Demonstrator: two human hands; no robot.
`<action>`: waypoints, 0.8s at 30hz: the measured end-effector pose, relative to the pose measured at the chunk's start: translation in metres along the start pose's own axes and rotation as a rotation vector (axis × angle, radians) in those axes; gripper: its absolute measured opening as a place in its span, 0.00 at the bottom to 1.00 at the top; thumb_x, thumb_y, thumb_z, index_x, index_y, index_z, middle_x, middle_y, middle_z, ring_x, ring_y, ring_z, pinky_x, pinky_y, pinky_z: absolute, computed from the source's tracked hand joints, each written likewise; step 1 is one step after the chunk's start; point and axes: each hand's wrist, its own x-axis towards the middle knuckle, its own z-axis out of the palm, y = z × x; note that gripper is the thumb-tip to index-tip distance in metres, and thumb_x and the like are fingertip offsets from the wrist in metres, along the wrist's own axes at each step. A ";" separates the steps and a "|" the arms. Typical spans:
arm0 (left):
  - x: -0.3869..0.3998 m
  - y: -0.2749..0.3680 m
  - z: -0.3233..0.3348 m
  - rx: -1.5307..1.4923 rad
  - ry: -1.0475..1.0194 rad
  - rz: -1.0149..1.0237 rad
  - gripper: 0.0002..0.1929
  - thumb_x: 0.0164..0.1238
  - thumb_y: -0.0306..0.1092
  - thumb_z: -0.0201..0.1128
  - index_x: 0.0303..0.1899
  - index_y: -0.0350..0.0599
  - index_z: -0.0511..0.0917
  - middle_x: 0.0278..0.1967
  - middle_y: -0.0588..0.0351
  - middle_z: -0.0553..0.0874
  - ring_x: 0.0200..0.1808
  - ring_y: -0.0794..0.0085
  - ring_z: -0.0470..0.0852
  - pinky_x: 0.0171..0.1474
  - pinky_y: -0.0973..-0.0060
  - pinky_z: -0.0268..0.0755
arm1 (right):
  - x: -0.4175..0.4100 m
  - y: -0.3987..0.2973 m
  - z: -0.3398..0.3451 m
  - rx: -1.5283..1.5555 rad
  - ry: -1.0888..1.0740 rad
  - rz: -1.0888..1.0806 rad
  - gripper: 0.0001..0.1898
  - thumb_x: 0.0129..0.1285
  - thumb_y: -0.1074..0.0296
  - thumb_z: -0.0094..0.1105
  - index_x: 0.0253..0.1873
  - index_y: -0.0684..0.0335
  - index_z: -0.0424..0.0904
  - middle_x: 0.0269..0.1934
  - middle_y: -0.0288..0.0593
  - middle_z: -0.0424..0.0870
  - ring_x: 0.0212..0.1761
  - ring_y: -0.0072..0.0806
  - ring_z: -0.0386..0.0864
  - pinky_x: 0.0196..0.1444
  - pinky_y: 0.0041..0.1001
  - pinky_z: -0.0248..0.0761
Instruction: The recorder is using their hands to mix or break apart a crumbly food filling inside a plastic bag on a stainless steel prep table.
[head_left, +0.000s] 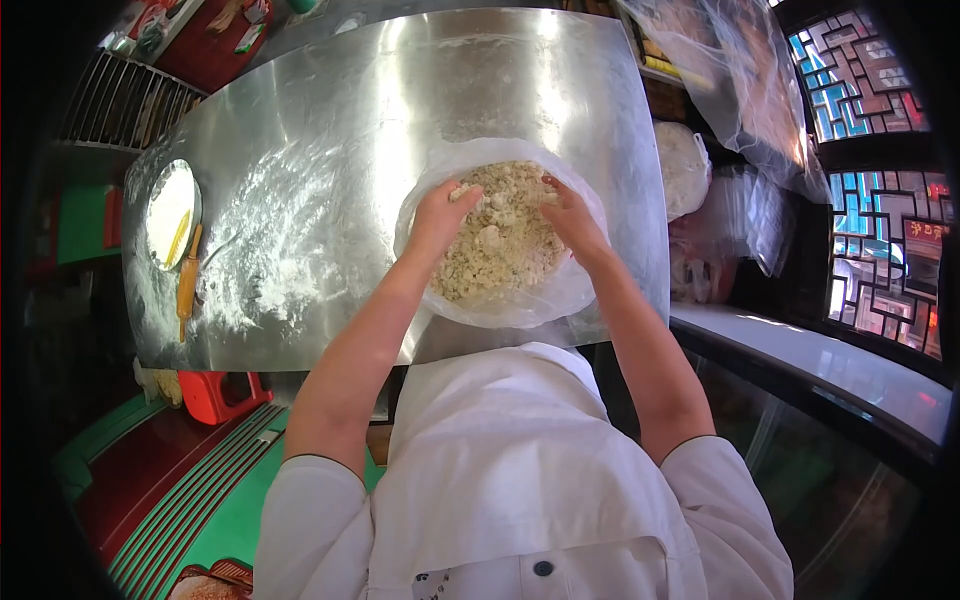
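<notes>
A wide bowl or basin lined with a translucent plastic bag (517, 311) stands near the front edge of the steel worktable. It holds a pale, crumbly mixture (491, 251) with small darker flecks and some larger lumps. My left hand (441, 217) reaches over the left rim, a pale clump pinched between its thumb and fingers. Over the right side, my right hand (574, 219) curls its fingers around another bit of the mixture. The bag covers the vessel's wall, so its material is hidden.
Flour is scattered over the steel worktable (330, 97). At its left end are a bowl of white flour (166, 225) with a yellow tool inside and a wooden rolling pin (187, 289). A red plastic stool (214, 397) stands below. Plastic-wrapped goods (681, 171) sit beyond the right edge.
</notes>
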 end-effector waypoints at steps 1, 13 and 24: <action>0.001 -0.005 -0.004 0.311 0.008 0.088 0.29 0.63 0.45 0.67 0.63 0.43 0.71 0.56 0.45 0.79 0.58 0.61 0.77 0.59 0.65 0.70 | -0.009 -0.006 0.001 -0.001 -0.002 0.000 0.35 0.63 0.62 0.63 0.74 0.54 0.62 0.60 0.49 0.76 0.57 0.33 0.75 0.59 0.32 0.67; -0.015 0.013 0.038 0.232 -0.222 0.323 0.27 0.61 0.31 0.67 0.64 0.49 0.73 0.62 0.52 0.77 0.63 0.65 0.74 0.63 0.70 0.67 | -0.016 -0.001 0.034 0.231 -0.034 -0.081 0.35 0.61 0.72 0.57 0.74 0.60 0.59 0.66 0.54 0.69 0.70 0.42 0.66 0.68 0.34 0.61; -0.006 0.014 0.004 0.133 0.056 0.161 0.28 0.67 0.47 0.64 0.58 0.30 0.75 0.48 0.45 0.85 0.45 0.66 0.83 0.51 0.70 0.72 | -0.003 -0.011 -0.012 -0.081 -0.002 0.098 0.16 0.67 0.62 0.60 0.54 0.65 0.78 0.49 0.49 0.82 0.46 0.36 0.79 0.53 0.31 0.70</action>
